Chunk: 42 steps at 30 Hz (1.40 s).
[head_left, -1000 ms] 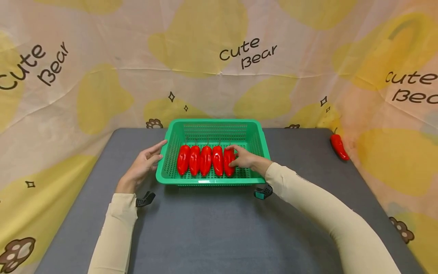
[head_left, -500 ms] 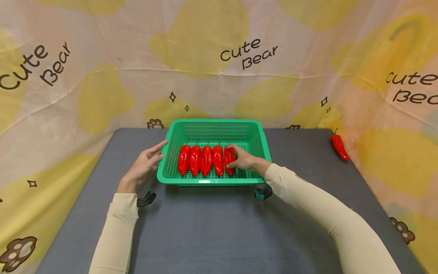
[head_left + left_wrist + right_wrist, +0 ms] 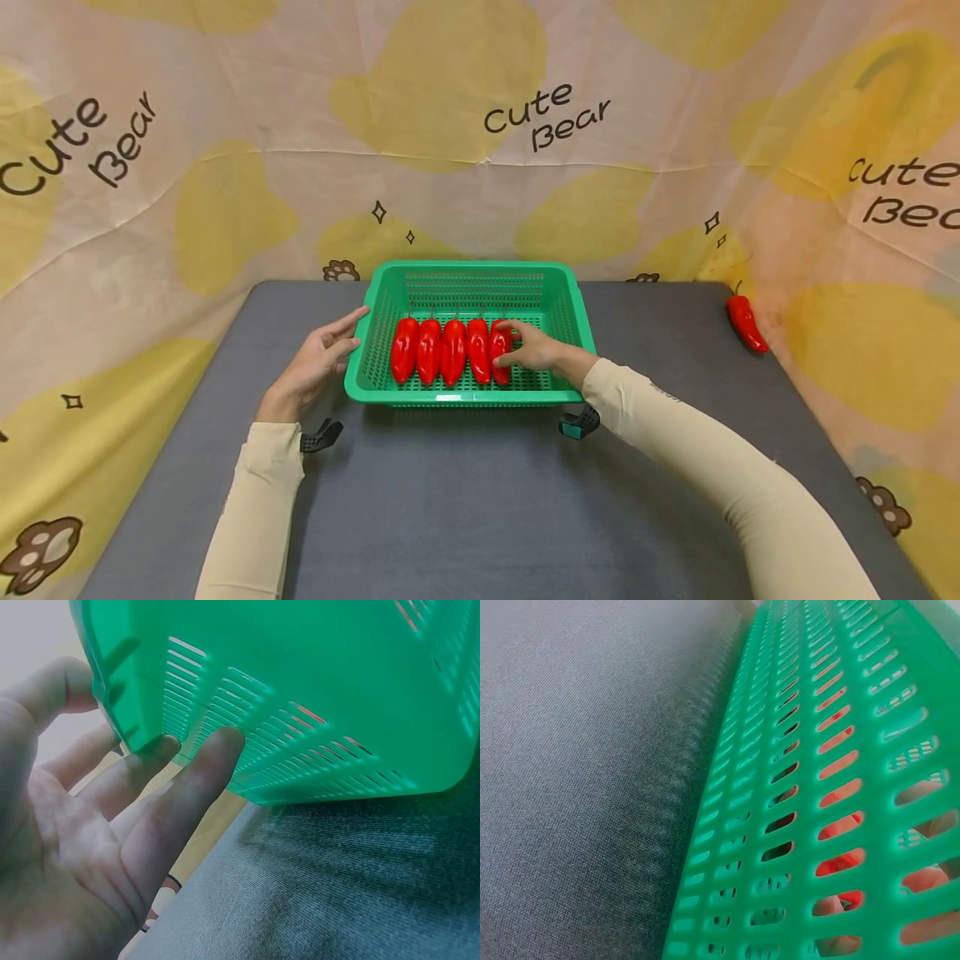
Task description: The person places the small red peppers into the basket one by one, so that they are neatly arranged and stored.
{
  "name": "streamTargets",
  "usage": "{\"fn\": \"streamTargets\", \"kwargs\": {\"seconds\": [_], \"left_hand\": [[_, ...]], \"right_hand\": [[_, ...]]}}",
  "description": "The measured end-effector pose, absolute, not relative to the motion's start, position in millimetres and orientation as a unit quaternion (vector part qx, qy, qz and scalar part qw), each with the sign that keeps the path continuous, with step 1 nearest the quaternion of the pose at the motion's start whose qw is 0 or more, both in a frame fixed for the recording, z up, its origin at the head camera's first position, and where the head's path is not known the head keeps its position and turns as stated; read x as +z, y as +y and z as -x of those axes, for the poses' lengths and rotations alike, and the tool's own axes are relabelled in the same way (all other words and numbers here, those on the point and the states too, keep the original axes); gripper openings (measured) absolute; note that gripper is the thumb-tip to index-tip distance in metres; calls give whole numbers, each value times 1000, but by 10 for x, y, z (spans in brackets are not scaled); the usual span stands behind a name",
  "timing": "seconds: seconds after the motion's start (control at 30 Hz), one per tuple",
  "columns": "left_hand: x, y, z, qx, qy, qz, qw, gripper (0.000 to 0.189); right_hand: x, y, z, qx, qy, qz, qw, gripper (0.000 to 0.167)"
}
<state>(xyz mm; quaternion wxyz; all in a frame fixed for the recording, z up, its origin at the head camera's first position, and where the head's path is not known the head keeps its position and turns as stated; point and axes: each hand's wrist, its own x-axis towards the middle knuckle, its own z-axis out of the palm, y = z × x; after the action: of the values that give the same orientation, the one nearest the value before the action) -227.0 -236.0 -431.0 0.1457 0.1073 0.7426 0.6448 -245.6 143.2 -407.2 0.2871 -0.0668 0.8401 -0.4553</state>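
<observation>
In the head view, a green plastic basket [image 3: 468, 397] with slotted walls stands on the grey table. Several glossy red peppers with thin stems lie side by side in it, stems away from me. My right hand [image 3: 532, 347] reaches over the basket's right side and holds the rightmost red pepper [image 3: 501, 343] between thumb and fingers. Slots in the basket wall partly hide that hand in the right wrist view. My left hand [image 3: 318, 358] is at the basket's left end. In the left wrist view, its extended fingers [image 3: 187, 795] lie against the outer wall, thumb by the rim.
One more red pepper [image 3: 746, 323] lies at the table's right edge, beyond the basket. A printed cloth [image 3: 465, 200] hangs behind and along both sides of the grey table [image 3: 465, 500]. Dark wrist devices [image 3: 321, 435] sit at both cuffs.
The rightmost pepper has shifted slightly left with my right hand, closer against its neighbour. My left hand stays at the basket's left end.
</observation>
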Motion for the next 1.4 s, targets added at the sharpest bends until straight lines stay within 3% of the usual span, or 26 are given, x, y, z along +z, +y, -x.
{"fn": "streamTargets", "kwargs": {"seconds": [0.73, 1.07, 1.4], "left_hand": [[-4342, -2365, 2276, 634, 753, -107, 140, 58], [-4327, -2360, 2278, 624, 762, -105, 139, 59], [-4333, -2349, 2265, 625, 761, -108, 138, 59]], "right_hand": [[-3802, 1750, 2445, -523, 804, 83, 272, 71], [-3511, 2194, 2402, -575, 768, 118, 255, 60], [-3394, 2919, 2401, -592, 780, 81, 187, 62]]}}
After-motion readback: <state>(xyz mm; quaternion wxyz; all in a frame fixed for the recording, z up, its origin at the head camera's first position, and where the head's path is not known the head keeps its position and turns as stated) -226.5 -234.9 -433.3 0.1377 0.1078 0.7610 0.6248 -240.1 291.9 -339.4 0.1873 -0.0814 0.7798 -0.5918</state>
